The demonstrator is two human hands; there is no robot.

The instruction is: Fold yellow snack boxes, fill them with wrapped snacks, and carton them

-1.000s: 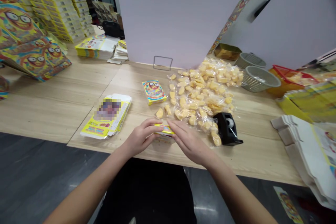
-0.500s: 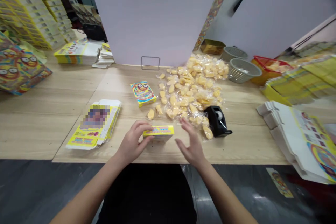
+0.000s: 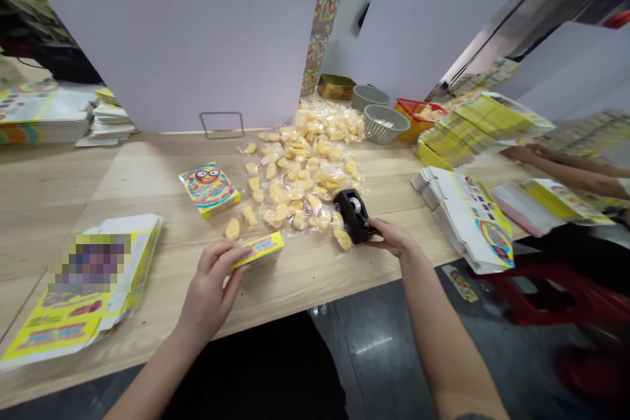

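My left hand is shut on a small yellow printed box, gripping its near end just above the wooden table. My right hand reaches across to a black tape dispenser, and its fingers touch the dispenser's right end. Behind the dispenser lies a heap of yellow pieces in transparent wrappers. A colourful closed box with a cartoon face lies flat to the left of the heap. A stack of flat yellow-and-white cartons lies at the left, partly blurred out.
More flat printed cartons lie at the table's right, and a co-worker's hands work beyond them. Grey perforated baskets and a red tray stand at the back. A small wire stand sits against the pale partition.
My right hand has let go of the yellow box and moved right to the tape dispenser. My left hand keeps the box. The view has turned left and tilted.
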